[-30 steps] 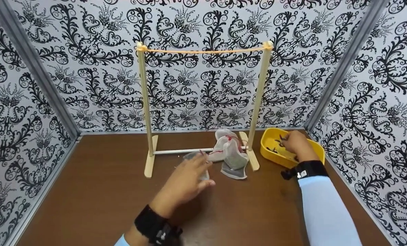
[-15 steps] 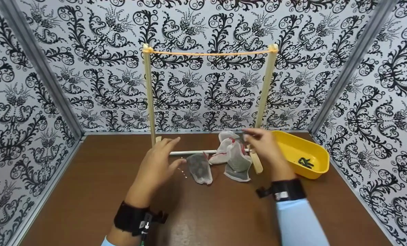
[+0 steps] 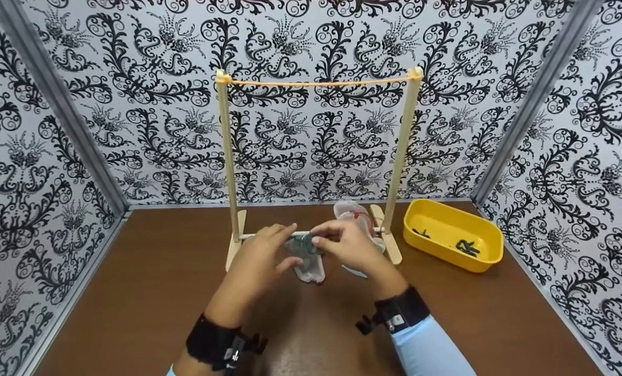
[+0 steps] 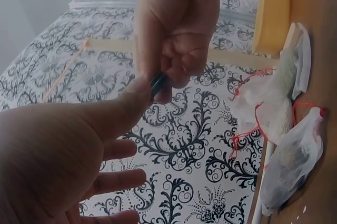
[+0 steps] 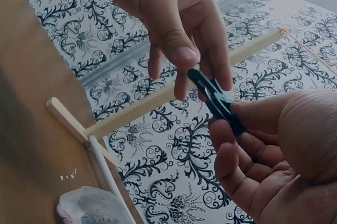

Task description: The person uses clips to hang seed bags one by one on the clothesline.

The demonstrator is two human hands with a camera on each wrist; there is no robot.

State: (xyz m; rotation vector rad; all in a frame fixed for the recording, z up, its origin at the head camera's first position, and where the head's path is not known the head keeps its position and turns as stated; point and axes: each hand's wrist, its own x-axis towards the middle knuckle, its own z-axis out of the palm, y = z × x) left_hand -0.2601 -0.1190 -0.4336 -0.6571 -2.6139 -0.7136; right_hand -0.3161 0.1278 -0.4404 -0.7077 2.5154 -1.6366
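My right hand (image 3: 350,248) pinches a dark green clothespin (image 5: 216,100) between thumb and fingers. Across from it, my left hand (image 3: 259,261) reaches in with fingers extended and slightly bent; its thumb is at the clothespin's other end, and whether it touches cannot be told. Below the hands a white mesh drawstring pouch (image 3: 311,270) with dark contents lies on the table, partly hidden in the head view. More mesh pouches with red cords (image 4: 276,108) are heaped to its right, mostly behind my right hand in the head view.
A wooden frame stands behind the hands, with an orange string (image 3: 319,83) tied between its posts and a white rod (image 3: 248,236) low down. At right sits a yellow tray (image 3: 452,256) holding several dark clothespins (image 3: 467,248). Patterned walls enclose the brown table (image 3: 149,303).
My right hand has come from the yellow tray to the middle with a clothespin. My left hand lifted off the pouch, moved left, then came back toward the right hand.
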